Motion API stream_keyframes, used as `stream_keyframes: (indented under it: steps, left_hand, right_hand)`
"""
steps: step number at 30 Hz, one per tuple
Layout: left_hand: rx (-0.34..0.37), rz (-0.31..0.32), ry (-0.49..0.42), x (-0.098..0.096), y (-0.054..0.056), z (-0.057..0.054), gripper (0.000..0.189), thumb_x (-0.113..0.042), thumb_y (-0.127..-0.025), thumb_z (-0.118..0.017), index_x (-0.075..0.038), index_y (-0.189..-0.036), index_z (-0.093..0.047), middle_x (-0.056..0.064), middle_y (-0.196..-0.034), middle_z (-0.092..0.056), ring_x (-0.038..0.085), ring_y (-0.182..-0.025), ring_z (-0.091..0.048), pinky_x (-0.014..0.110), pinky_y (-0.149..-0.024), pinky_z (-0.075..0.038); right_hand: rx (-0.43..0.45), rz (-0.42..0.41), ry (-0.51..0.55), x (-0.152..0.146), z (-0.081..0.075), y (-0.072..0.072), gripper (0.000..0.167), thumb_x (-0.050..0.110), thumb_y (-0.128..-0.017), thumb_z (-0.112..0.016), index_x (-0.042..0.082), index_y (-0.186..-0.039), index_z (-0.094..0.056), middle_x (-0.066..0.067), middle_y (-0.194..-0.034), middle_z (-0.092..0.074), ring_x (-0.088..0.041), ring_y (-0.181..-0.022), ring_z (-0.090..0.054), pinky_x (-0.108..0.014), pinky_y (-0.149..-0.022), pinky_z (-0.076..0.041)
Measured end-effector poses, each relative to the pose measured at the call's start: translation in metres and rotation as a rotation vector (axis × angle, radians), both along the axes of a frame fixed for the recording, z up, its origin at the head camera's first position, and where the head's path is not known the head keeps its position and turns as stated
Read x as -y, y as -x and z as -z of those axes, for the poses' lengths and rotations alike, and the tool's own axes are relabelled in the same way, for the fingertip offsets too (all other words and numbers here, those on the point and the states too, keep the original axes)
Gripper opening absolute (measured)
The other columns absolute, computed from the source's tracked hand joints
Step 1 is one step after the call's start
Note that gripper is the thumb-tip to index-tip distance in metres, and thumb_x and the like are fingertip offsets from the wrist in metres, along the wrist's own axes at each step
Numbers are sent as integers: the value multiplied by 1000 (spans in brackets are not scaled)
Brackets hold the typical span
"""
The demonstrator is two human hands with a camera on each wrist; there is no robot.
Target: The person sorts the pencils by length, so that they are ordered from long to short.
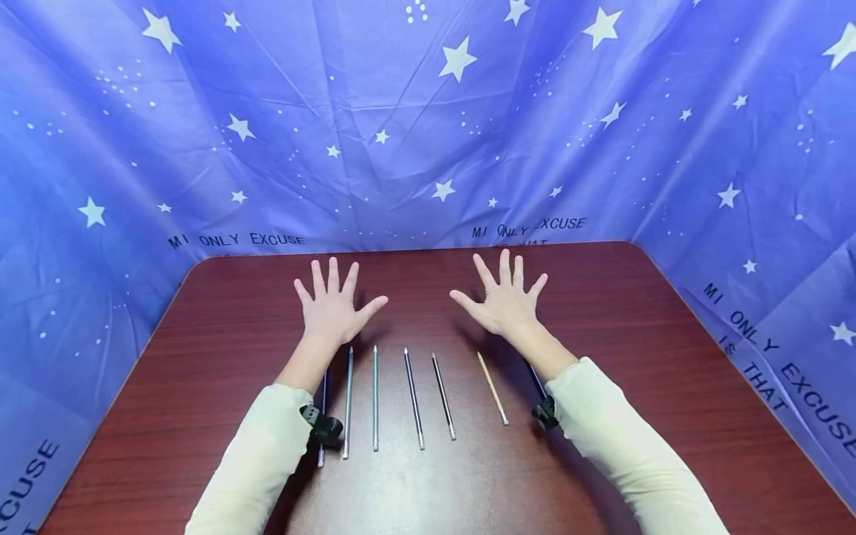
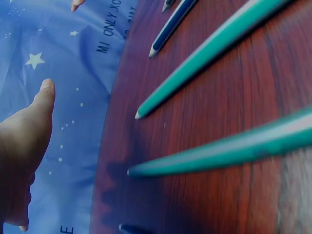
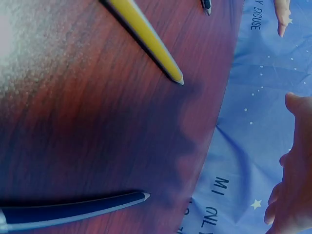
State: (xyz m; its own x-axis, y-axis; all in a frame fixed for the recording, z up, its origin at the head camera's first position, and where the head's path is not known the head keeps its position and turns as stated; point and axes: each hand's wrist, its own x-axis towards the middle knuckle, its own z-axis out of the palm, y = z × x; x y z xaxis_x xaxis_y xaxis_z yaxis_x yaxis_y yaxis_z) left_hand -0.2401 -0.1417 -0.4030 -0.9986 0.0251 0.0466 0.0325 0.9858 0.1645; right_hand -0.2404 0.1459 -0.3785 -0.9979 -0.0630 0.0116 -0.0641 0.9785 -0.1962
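Across the middle of the dark red, wood-grained tabletop point(image 1: 234, 312), seven slender pencils lie apart in a loose row, their points towards the far edge. Left to right they are a dark blue pencil point(image 1: 325, 388) partly hidden by the left forearm, a teal-green pencil with a pale stripe point(image 1: 348, 401), a second teal-green pencil point(image 1: 375, 397), a navy pencil with a silvery stripe point(image 1: 414, 397), a shorter-looking black pencil point(image 1: 443, 395), a golden-yellow pencil point(image 1: 493, 388) and a dark navy pencil point(image 1: 537, 380) partly covered by the right forearm. The widest clear gap falls between the black and golden-yellow pencils. The left hand point(image 1: 331, 312) and the right hand point(image 1: 506, 303) are well apart beyond the pencil points, backs upward, with fingers and thumbs spread and nothing held; the wrist views show both raised above the tabletop, which carries their shadows. The step in hand appears to be a ready position, with every pencil lying free of the fingers. Any next move upon a pencil would call for drawing a hand back towards the row, lowering it and bringing thumb and fingertips together on one thin shaft; the outermost pencils, beneath the forearms, would probably be harder to see, and a round shaft might roll if nudged.
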Motion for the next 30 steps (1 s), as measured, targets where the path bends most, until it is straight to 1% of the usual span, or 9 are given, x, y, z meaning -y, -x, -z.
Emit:
stream_keyframes:
  steps: [4, 8, 12, 16, 19, 22, 25, 27, 30]
  left_hand:
    - [-2, -12, -5, 11, -5, -1, 96, -86, -77, -20, -28, -151, 0, 15, -157, 8, 35, -139, 26, 69, -108, 10]
    - [-6, -21, -19, 20, -10, -2, 95, -82, -79, -26, -26, -151, -2, 17, -157, 7, 36, -139, 26, 69, -106, 13]
    - [-18, -24, -29, 27, -14, -3, 95, -82, -79, -27, -25, -151, -4, 18, -157, 4, 37, -140, 24, 70, -106, 12]
    - [-32, -20, -49, 32, -16, -4, 96, -83, -79, -26, -23, -152, -6, 20, -157, 0, 39, -141, 18, 71, -106, 9]
    - [-52, -6, -91, 36, -18, -6, 95, -80, -81, -29, -20, -151, -11, 20, -156, -6, 41, -143, 7, 73, -106, -1]
    - [-90, 13, -171, 38, -20, -6, 90, -74, -83, -38, -15, -150, -20, 20, -154, -18, 42, -142, -12, 71, -105, -18]
    - [-130, 28, -258, 40, -21, -6, 83, -64, -86, -48, -11, -146, -28, 20, -149, -30, 42, -135, -29, 66, -99, -33]
    - [-146, 38, -322, 42, -22, -5, 78, -57, -87, -53, -8, -144, -32, 21, -145, -36, 42, -131, -36, 62, -98, -37]
    - [-141, 46, -408, 45, -26, -3, 73, -47, -88, -59, -4, -142, -35, 23, -140, -41, 41, -129, -39, 57, -103, -36]
  right_hand:
    - [-6, -1, -3, 0, -1, 0, 87, 84, -78, -26, 39, -149, -4, -15, -157, 8, -35, -144, 12, -75, -102, 11]
    - [-8, -7, -7, 2, -3, -1, 86, 84, -78, -26, 40, -149, -2, -15, -157, 8, -35, -144, 12, -75, -102, 10]
    - [-18, -11, -5, 2, -5, -2, 86, 83, -78, -28, 39, -149, -3, -16, -157, 7, -35, -144, 11, -75, -102, 10]
    - [-60, -12, 11, 1, -4, -3, 87, 82, -78, -31, 37, -150, -8, -17, -157, 2, -36, -145, 5, -74, -104, 5]
    - [-101, -13, 46, 1, -3, -3, 89, 81, -78, -35, 34, -150, -13, -18, -157, -5, -36, -145, -3, -72, -107, -4]
    - [-137, -11, 102, 2, -3, -4, 88, 78, -78, -40, 30, -149, -20, -19, -155, -16, -37, -143, -16, -68, -107, -17]
    - [-166, -12, 179, 4, -5, -7, 85, 74, -78, -46, 25, -146, -29, -19, -151, -28, -38, -135, -33, -62, -102, -32]
    - [-175, -17, 227, 7, -6, -9, 83, 72, -79, -48, 23, -144, -34, -16, -147, -36, -38, -129, -41, -59, -97, -39]
    - [-154, -24, 305, 12, -7, -11, 80, 70, -80, -50, 21, -142, -38, -11, -142, -45, -36, -124, -47, -55, -93, -44]
